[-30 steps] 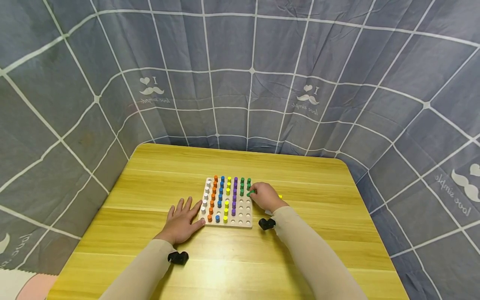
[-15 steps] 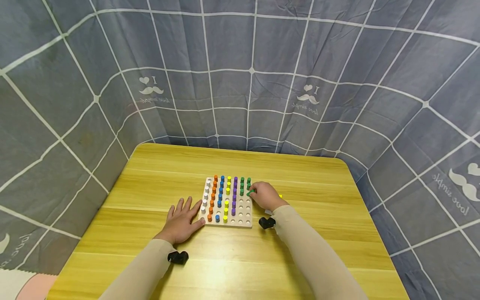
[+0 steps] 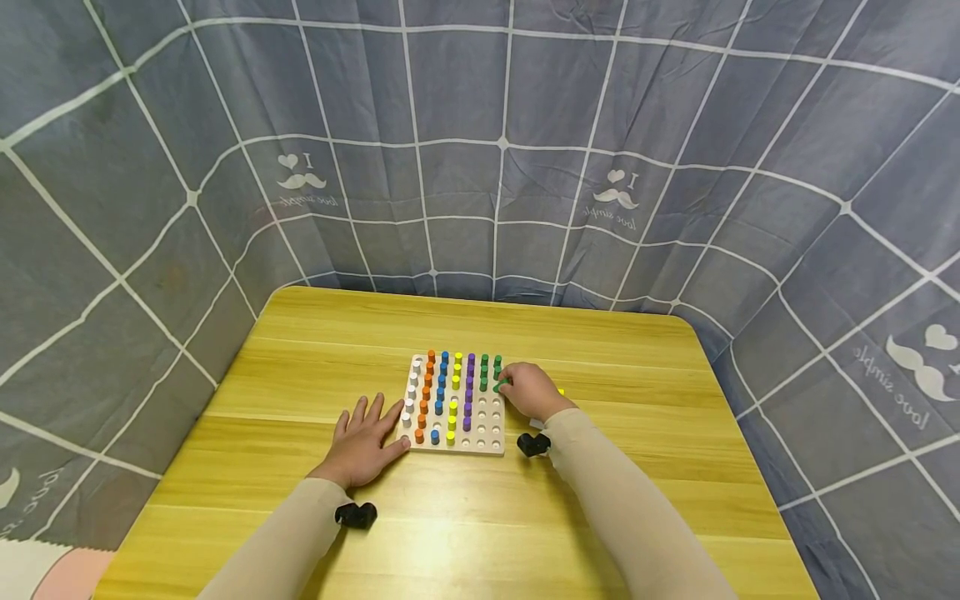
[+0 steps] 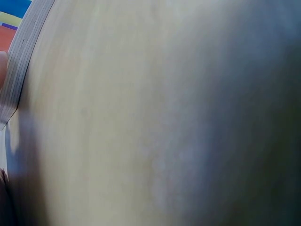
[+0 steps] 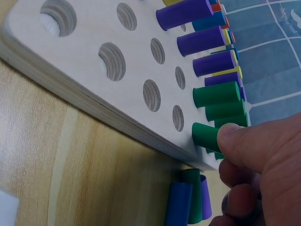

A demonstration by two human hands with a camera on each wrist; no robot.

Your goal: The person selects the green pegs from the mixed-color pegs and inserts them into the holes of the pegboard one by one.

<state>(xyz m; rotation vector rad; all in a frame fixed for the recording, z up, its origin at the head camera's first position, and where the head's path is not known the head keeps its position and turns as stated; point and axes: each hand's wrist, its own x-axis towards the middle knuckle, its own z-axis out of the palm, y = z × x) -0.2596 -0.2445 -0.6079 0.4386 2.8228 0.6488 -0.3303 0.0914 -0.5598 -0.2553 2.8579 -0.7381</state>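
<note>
A pale wooden pegboard (image 3: pixel 491 446) lies mid-table, with rows of white, orange, blue, yellow, purple and green pegs standing in it. My right hand (image 3: pixel 529 390) is at its right edge and pinches a green peg (image 5: pixel 207 135) that stands in a hole of the board (image 5: pixel 89 89), next to other green pegs (image 5: pixel 217 93). Flat on the table, fingers spread, my left hand (image 3: pixel 366 440) touches the board's left side. The left wrist view is filled by blurred pale wood (image 4: pixel 150 113).
Loose blue, green and purple pegs (image 5: pixel 188 205) lie on the yellow wooden table (image 3: pixel 315 367) just right of the board. Several holes (image 5: pixel 112 61) at the board's near right stand empty. A grey checked cloth (image 3: pixel 480 125) walls in the table.
</note>
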